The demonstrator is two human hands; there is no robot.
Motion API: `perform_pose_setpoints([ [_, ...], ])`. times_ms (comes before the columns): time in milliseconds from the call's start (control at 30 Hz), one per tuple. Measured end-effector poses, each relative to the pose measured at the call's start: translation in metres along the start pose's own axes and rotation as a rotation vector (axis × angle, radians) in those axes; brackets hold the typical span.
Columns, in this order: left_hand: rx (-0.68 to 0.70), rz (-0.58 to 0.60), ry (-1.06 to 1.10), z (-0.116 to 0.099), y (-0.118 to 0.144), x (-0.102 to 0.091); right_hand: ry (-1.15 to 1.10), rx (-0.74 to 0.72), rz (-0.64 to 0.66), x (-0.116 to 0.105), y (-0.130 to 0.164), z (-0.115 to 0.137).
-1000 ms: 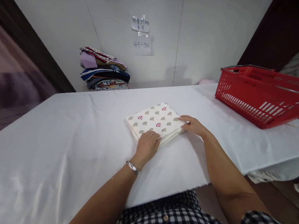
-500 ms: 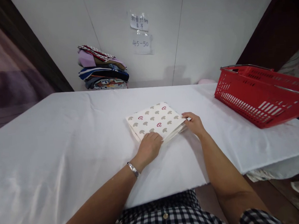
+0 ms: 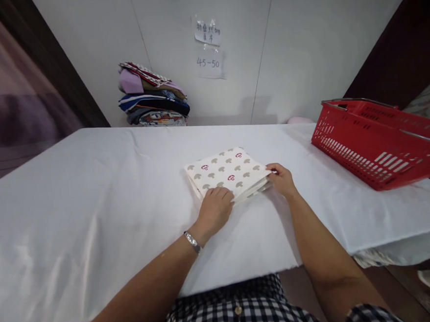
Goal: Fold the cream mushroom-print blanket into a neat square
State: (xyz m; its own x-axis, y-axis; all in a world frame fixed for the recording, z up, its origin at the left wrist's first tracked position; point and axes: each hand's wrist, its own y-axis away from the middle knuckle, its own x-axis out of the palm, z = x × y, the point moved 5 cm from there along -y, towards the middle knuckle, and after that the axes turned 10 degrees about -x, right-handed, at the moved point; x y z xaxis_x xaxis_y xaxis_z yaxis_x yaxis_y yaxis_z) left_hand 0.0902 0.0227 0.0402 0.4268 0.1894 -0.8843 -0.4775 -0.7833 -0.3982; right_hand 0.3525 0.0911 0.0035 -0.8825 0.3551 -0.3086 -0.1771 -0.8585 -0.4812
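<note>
A folded white cloth (image 3: pixel 226 168) printed with grey and red mushroom shapes lies on the white-covered table (image 3: pixel 137 201). Its layers show along the near edge. My left hand (image 3: pixel 216 211) grips that near edge, fingers curled over the top; the thumb is hidden. At the cloth's right corner, my right hand (image 3: pixel 281 181) pinches the layers between thumb and fingers. A silver bracelet (image 3: pixel 193 242) circles my left wrist.
A red plastic basket (image 3: pixel 368 145) with metal handles stands on the table's right side. At the back left is a stack of folded fabrics (image 3: pixel 153 94). Paper signs (image 3: pixel 210 62) with handwriting hang on the wall.
The view has shifted slightly, so the scene sits a little further right. Both hands keep their hold on the cloth, which looks nearly the same.
</note>
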Motion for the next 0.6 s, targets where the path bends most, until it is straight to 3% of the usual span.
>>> perform_pose_setpoints([
  [200,0.027,0.045,-0.061,-0.007,0.002,0.003,0.06,0.159,0.185,-0.002,0.003,-0.009],
  [367,0.052,0.046,-0.08,-0.01,0.005,0.008,0.058,0.271,0.243,-0.01,0.005,0.001],
  [600,0.05,0.062,-0.067,-0.011,0.004,0.009,0.31,0.183,0.23,-0.002,0.004,0.014],
])
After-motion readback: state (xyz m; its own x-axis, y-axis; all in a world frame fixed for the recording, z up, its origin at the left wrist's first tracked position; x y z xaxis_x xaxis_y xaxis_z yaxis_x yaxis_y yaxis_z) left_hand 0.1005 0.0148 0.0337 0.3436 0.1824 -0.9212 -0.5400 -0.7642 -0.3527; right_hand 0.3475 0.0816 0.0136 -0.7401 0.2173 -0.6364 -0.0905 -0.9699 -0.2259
